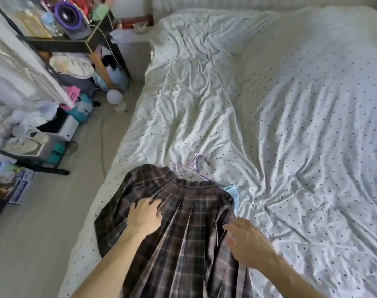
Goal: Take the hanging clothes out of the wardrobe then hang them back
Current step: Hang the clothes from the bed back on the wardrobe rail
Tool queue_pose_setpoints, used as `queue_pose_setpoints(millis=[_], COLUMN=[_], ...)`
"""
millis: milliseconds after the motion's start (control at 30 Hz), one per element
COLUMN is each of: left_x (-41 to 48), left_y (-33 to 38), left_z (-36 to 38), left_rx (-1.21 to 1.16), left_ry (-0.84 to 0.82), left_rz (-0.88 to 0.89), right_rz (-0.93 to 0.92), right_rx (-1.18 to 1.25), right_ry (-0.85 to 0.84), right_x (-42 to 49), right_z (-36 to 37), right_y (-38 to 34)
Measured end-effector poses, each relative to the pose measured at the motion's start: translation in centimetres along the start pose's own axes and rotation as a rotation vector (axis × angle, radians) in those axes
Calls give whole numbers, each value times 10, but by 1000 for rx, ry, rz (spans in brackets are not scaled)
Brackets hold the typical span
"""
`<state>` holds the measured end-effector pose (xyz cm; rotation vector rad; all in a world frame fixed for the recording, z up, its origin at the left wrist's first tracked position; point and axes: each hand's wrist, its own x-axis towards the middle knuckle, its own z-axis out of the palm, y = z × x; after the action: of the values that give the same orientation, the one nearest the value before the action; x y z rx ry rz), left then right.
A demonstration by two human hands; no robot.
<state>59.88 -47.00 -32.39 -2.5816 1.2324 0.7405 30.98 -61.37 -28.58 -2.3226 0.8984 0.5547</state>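
Left hand (144,218) presses flat on the plaid skirt (194,229), its grip apart, likely smoothing the pleats. The right hand (247,241), blurred, seems apart too at the skirt's edge. The skirt lies on the bed (280,104), lilac hangers (196,166) beyond its waistband.

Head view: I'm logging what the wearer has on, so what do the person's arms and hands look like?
The left hand and right hand are both bare: no gloves, rings, watch or bracelet visible. Both forearms are uncovered up to the frame edge, so no sleeve shows. The right hand is slightly blurred.
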Motion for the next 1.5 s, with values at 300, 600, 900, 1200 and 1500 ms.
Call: queue_pose_setpoints(millis=[300,600,900,1200,1500], left_x=[168,204,149,8,-195], left_y=[-25,-30,-17,130,348], left_z=[0,12,-43,-165,-214], left_rx=[49,207,-93,-466,-199], left_ry=[23,-2,-35,-240,-377], left_rz=[77,148,165,606,1082], right_rz=[316,465,321,462,714], right_rx=[227,340,426,578,417], right_ry=[-70,39,352,682,1089], right_x=[158,187,93,-74,-336], right_z=[-12,12,5,-15,-17], right_y=[8,14,6,28,86])
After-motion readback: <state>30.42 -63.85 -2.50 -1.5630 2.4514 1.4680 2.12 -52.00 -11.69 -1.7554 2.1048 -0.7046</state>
